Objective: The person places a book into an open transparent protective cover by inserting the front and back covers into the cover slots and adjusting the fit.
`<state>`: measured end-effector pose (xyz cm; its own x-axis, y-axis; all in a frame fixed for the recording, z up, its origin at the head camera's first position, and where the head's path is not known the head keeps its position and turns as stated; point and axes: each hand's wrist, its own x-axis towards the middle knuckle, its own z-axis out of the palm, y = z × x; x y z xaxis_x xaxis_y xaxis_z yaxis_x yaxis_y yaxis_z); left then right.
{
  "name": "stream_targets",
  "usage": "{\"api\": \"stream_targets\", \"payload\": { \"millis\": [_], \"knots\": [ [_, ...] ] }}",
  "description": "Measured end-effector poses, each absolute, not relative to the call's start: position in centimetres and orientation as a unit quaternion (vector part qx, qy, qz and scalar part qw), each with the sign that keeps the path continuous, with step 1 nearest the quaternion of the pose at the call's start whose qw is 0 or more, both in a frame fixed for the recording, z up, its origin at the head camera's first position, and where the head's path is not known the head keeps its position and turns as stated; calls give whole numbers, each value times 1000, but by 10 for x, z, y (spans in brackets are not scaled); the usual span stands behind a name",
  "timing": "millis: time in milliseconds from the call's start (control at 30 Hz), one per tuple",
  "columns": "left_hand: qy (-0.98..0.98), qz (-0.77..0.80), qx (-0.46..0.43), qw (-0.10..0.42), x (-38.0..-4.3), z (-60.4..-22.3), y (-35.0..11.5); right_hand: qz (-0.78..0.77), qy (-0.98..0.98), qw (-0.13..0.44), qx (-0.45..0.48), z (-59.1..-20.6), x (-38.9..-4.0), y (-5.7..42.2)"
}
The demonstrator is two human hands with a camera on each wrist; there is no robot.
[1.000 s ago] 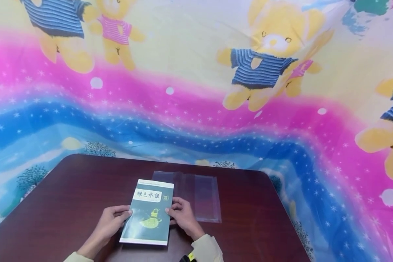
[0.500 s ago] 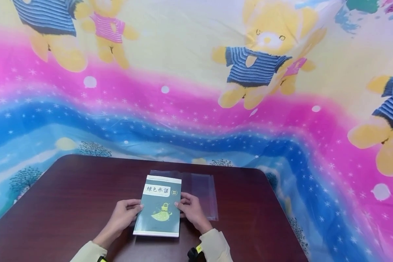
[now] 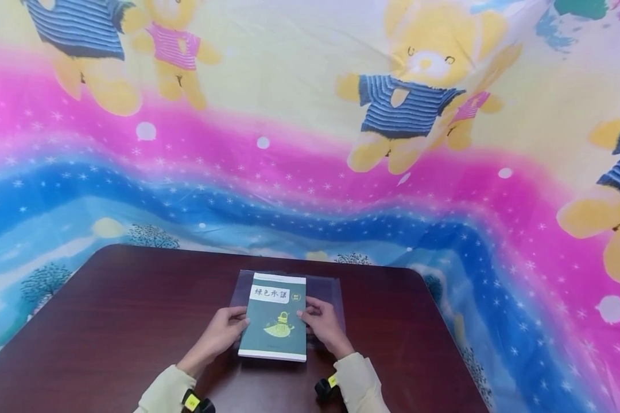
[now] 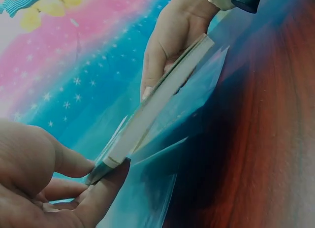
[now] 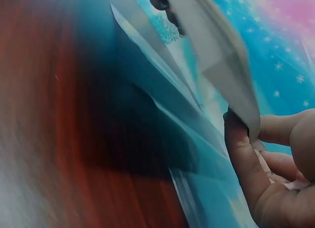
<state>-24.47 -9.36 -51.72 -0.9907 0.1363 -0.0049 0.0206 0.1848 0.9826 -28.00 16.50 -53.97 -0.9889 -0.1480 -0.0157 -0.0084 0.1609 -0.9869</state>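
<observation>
A green book point(image 3: 274, 318) with white bands at top and bottom and a yellow drawing is held face up between both hands. My left hand point(image 3: 222, 332) pinches its left edge, thumb on the cover. On the opposite edge my right hand point(image 3: 326, 324) pinches it the same way. Both wrist views show the book's page edges raised above the table, with fingers underneath. Beneath and behind the book lies a clear plastic book cover point(image 3: 324, 287), largely hidden by the book in the head view. Its loose flaps point(image 5: 147, 55) stand up a little in the right wrist view.
The dark red wooden table point(image 3: 150, 304) has rounded far corners. A printed cloth point(image 3: 299, 143) with bears and snowflakes hangs behind it and along its right side. Black wrist devices point(image 3: 326, 389) with yellow tags sit at both sleeves.
Both hands have carried the book to the right and slightly away from the body. It now lies over the clear plastic cover, which it overlapped only partly before.
</observation>
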Motion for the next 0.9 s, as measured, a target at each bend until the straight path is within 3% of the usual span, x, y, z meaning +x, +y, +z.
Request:
{"api": "stream_targets", "payload": {
  "millis": [233, 567, 900],
  "knots": [
    [770, 634, 50, 59, -253, -516, -78, -630, 774, 60, -32, -535, -283, 181],
    [811, 584, 37, -4, -270, -515, -57, -623, 781, 42, -26, -530, -293, 195],
    [797, 600, 72, 6, -276, -514, -40, -580, 812, 57, -20, -523, -302, 212]
  ]
}}
